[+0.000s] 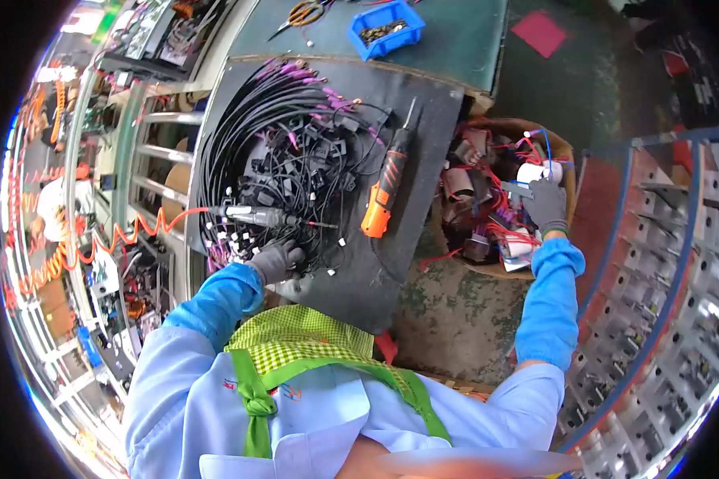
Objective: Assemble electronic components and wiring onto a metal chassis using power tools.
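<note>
My left hand [276, 260], in a grey glove, rests at the near edge of a heap of black cables [295, 164] with small black connectors and purple sleeved ends. Its fingers are curled; what they may hold is hidden. Out to the right, my right hand [547, 206], gloved alike, reaches over a cardboard box [566, 144]. Its fingers close on a white cylindrical part [535, 173] with a blue wire. A flat metal piece [518, 190] juts out beside these fingers. Several wired components with red leads fill the box.
An orange and black power screwdriver [382, 199] lies on the black mat [423, 120]. A grey air tool [256, 215] on a coiled orange hose [128, 249] lies across the cables. Behind are a blue bin [387, 29] and scissors [302, 14]. Racked metal parts [655, 263] stand right.
</note>
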`<state>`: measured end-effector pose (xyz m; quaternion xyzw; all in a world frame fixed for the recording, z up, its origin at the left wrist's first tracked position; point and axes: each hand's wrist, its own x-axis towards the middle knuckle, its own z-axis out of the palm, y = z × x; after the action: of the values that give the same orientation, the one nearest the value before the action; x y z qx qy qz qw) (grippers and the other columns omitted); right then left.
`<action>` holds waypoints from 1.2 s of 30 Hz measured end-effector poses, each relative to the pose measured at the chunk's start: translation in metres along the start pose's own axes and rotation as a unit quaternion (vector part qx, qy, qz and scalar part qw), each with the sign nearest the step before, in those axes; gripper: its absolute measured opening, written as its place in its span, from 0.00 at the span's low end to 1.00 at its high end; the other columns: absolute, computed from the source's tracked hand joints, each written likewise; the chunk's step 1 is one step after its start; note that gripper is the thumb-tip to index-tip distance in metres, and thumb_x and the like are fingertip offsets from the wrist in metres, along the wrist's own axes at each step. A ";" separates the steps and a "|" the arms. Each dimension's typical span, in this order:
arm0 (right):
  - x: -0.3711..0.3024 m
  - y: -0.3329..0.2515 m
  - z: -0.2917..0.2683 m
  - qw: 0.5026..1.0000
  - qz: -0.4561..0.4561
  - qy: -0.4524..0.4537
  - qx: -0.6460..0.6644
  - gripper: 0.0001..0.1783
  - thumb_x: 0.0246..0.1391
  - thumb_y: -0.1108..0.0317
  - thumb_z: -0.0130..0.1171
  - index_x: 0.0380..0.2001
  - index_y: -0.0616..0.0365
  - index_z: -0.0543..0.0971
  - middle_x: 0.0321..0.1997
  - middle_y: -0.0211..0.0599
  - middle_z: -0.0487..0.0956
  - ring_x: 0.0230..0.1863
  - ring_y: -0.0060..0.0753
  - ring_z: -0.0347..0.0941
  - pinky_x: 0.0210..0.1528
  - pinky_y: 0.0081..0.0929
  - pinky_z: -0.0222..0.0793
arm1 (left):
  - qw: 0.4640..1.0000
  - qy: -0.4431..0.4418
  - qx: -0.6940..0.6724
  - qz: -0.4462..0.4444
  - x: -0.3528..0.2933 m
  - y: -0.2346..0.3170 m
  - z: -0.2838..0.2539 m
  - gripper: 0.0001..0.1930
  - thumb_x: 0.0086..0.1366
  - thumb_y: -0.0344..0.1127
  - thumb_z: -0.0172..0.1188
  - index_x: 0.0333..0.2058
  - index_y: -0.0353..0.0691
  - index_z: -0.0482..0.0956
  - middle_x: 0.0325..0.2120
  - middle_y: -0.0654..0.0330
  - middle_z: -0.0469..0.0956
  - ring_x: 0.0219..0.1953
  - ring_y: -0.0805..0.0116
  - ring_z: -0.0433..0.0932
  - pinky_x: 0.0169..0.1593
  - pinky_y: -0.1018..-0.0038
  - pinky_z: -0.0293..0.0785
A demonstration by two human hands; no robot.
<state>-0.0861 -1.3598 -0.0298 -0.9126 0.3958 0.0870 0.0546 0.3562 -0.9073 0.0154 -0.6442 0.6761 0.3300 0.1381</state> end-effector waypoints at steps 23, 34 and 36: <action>-0.213 -0.123 -0.218 0.904 0.199 0.271 0.264 0.19 0.44 0.60 0.68 0.37 0.58 0.78 0.38 0.45 0.79 0.39 0.48 0.76 0.40 0.38 0.70 | 0.977 -0.073 0.045 0.195 0.039 0.071 -0.027 0.18 0.52 0.45 0.62 0.40 0.43 0.76 0.35 0.52 0.77 0.40 0.51 0.78 0.43 0.59 0.75; -0.092 -0.053 -0.129 0.965 0.112 0.192 -0.139 0.10 0.48 0.61 0.57 0.36 0.47 0.76 0.41 0.32 0.75 0.48 0.39 0.70 0.47 0.42 0.63 | 0.965 0.095 0.037 0.240 0.135 0.195 -0.064 0.21 0.51 0.43 0.62 0.45 0.47 0.74 0.42 0.53 0.74 0.48 0.50 0.72 0.49 0.57 0.70; -0.069 -0.036 -0.089 0.966 0.133 0.135 -0.175 0.11 0.48 0.62 0.56 0.37 0.45 0.77 0.42 0.30 0.75 0.48 0.35 0.70 0.48 0.41 0.63 | 0.947 0.159 0.047 0.274 0.137 0.187 -0.034 0.22 0.51 0.43 0.62 0.46 0.48 0.74 0.45 0.54 0.73 0.53 0.52 0.69 0.53 0.55 0.66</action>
<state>-0.0958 -1.3011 0.0720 -0.8501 0.4962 0.0375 -0.1721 0.1662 -1.0444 0.0068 -0.4712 0.8543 0.2166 -0.0365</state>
